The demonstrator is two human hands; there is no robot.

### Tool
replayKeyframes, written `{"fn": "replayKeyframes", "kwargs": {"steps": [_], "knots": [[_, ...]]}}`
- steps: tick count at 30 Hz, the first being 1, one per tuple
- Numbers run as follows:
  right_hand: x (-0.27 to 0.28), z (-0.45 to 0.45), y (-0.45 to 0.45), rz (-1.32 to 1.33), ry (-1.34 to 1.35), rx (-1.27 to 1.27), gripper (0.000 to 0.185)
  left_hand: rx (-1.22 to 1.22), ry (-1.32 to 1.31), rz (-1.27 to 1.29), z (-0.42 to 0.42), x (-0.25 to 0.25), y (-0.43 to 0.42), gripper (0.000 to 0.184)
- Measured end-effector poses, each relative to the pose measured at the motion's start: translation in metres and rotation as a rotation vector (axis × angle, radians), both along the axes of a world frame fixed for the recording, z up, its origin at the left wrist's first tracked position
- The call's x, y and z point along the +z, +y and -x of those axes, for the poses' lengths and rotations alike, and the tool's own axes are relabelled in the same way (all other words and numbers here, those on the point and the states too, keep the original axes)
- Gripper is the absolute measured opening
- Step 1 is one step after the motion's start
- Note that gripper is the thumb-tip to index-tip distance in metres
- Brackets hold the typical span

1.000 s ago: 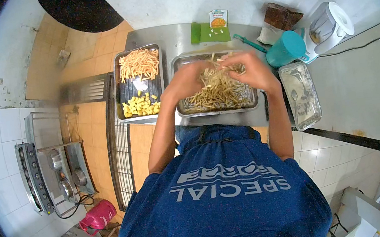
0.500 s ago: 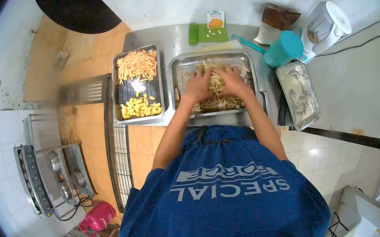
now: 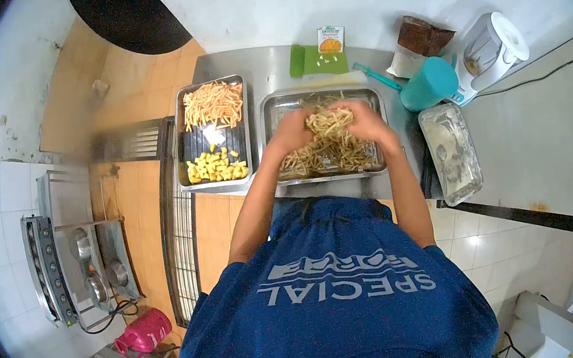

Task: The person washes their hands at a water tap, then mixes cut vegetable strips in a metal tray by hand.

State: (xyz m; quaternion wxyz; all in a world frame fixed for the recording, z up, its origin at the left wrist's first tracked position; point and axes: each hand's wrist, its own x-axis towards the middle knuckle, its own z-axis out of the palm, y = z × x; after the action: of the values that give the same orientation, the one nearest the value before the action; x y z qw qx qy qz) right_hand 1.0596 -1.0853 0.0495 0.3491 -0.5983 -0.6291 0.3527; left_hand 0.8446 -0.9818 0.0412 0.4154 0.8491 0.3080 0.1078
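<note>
The pale strips are already cut. Left hand and right hand grasp a clump between curled fingers, over the metal tray — the remainder lies loose there, uneven. Fingertips are blurred and partly buried — how tightly they press, I cannot tell.

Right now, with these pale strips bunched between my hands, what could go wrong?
Some of the pale strips between your left hand and right hand could slip out and scatter over the rim of the metal tray. Your right hand might also bump the teal dipper, whose handle points toward the tray's far right corner.
</note>
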Motion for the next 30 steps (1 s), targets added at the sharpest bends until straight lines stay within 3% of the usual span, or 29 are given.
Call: {"fn": "replayKeyframes", "kwargs": {"steps": [6, 16, 23, 27, 30], "knots": [[0.063, 0.0, -0.005, -0.055, 0.058, -0.009, 0.051, -0.039, -0.162, 0.037, 0.006, 0.047, -0.002, 0.062], [0.128, 0.012, -0.012, -0.107, -0.069, -0.144, 0.039, 0.024, -0.227, -0.073, 0.005, 0.088, -0.012, 0.053], [0.129, 0.009, -0.01, -0.166, -0.012, -0.089, 0.028, 0.031, -0.243, -0.049, 0.004, 0.101, -0.013, 0.05], [0.118, 0.007, -0.012, -0.145, -0.053, -0.042, 0.035, -0.101, -0.268, -0.05, 0.009, 0.089, -0.012, 0.061], [0.076, 0.0, -0.012, -0.117, -0.107, 0.029, 0.042, -0.241, -0.191, -0.083, 0.01, 0.053, -0.004, 0.067]]}}
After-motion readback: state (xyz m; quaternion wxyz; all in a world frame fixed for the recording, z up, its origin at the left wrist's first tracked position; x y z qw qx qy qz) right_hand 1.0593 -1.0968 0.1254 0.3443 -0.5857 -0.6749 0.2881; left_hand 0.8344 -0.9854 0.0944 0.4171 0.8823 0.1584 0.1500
